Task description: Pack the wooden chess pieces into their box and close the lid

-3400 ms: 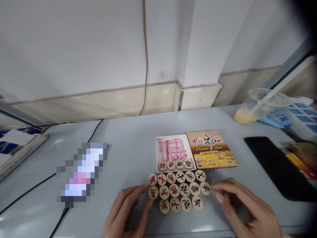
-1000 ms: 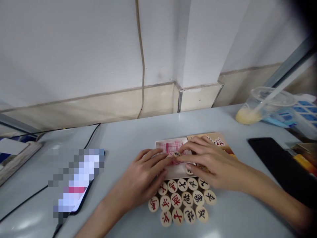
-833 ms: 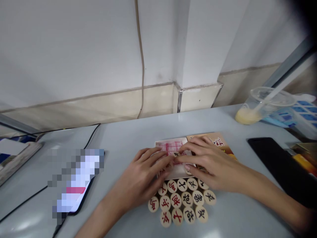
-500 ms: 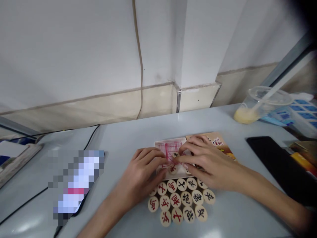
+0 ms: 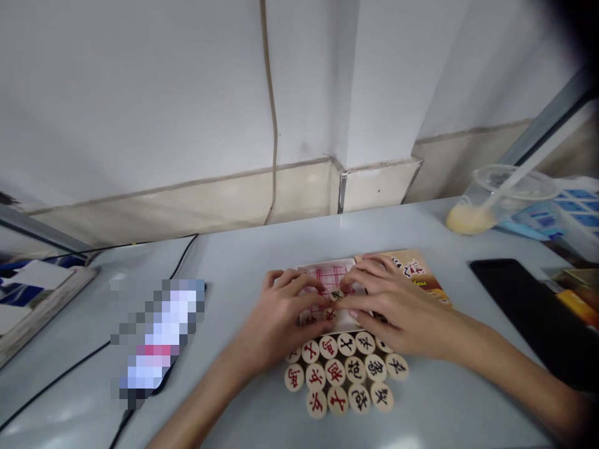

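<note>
A shallow white box [image 5: 349, 323] lies on the table, with a red-lined paper sheet [image 5: 334, 272] inside. My left hand [image 5: 281, 315] reaches in from the left, its thumb and index finger closed around a round Chinese chess piece [image 5: 329, 313]. From the other side comes my right hand [image 5: 386, 299], its fingertips closed at a second piece [image 5: 336, 295] with dark lettering. The fingers of both hands partly cover the box. Below it stand several rows of pieces, red-lettered ones [image 5: 335, 371] on the left and black-lettered ones [image 5: 375, 368] on the right.
A printed box lid [image 5: 414, 268] lies beyond my right hand. On the right are a black phone [image 5: 524, 318] and a plastic cup with yellow drink [image 5: 472, 215] and a straw. To the left lies a lit phone [image 5: 161, 337] on a cable.
The view has shifted slightly, so everything sits a little further right. My left fingers have moved in closer around the piece in the box; my right hand stays nearly in place.
</note>
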Motion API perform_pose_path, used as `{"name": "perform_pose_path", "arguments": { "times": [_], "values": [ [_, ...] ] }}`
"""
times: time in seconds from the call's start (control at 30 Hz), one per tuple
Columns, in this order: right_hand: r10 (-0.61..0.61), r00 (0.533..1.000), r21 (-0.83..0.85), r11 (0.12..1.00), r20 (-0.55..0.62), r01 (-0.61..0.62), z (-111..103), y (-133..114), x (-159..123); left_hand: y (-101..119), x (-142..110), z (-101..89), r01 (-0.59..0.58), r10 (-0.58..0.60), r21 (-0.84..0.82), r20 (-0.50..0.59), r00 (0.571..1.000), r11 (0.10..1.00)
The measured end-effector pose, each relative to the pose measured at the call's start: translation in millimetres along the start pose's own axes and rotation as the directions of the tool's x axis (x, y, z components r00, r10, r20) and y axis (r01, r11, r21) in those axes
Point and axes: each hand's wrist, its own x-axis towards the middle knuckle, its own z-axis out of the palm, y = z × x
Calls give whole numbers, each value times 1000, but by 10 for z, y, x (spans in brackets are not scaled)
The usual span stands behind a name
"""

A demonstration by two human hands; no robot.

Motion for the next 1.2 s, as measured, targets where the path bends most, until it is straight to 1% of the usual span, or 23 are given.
{"name": "perform_pose_path", "arguments": {
  "times": [0.13, 0.23, 0.3, 0.37, 0.5, 0.57, 0.63, 0.67, 0.7, 0.77, 0.83, 0.9, 0.97, 1.13, 1.2],
  "values": [
    [1, 1000, -1, 1000, -14, -1, -4, -10, -11, -24, -1, 8, -17, 17, -5, -22, 1000, 1000],
    [-25, 997, -1, 1000, -69, 25, -27, -18, -11, -33, -2, -37, -29, 26, -24, -91, 995, 999],
    [-53, 989, -9, 999, -141, 52, -53, -31, -8, -14, -13, -97, -33, 27, -36, -158, 987, 999],
    [-80, 970, -38, 997, -231, 73, -85, -65, -15, 45, -49, -167, -28, 17, -44, -234, 972, 999],
    [-85, 919, -120, 992, -386, 41, -109, -235, -137, 294, -239, -242, 13, -18, -16, -378, 926, 1000],
    [-57, 904, -120, 993, -424, 6, -54, -374, -272, 456, -390, -209, 42, -32, 13, -429, 903, 999],
    [-16, 894, -102, 994, -449, -34, 69, -527, -439, 608, -554, -126, 63, -45, 24, -459, 887, 998],
    [-17, 890, -98, 995, -455, -31, 151, -599, -525, 674, -635, -73, 68, -45, 31, -473, 880, 997],
    [-7, 864, -95, 994, -503, -47, 238, -665, -608, 729, -710, -16, 64, -38, 38, -477, 878, 997],
    [-52, 822, -178, 982, -568, -61, 399, -768, -753, 808, -838, 95, 59, -24, 59, -477, 879, 996],
    [-83, 830, -265, 961, -552, -80, 506, -830, -858, 847, -926, 189, 69, -22, 81, -477, 879, 994],
    [-106, 855, -329, 941, -507, -79, 559, -864, -918, 864, -975, 258, 81, -25, 95, -484, 875, 992],
    [-113, 869, -359, 930, -482, -78, 591, -885, -938, 875, -994, 302, 99, -30, 113, -492, 870, 989],
    [-53, 852, -346, 926, -521, -154, 712, -935, -920, 909, -1007, 338, 128, -35, 155, -496, 867, 980],
    [-42, 856, -345, 924, -516, -163, 734, -941, -933, 912, -1012, 334, 130, -39, 153, -490, 871, 980]
  ]
}}
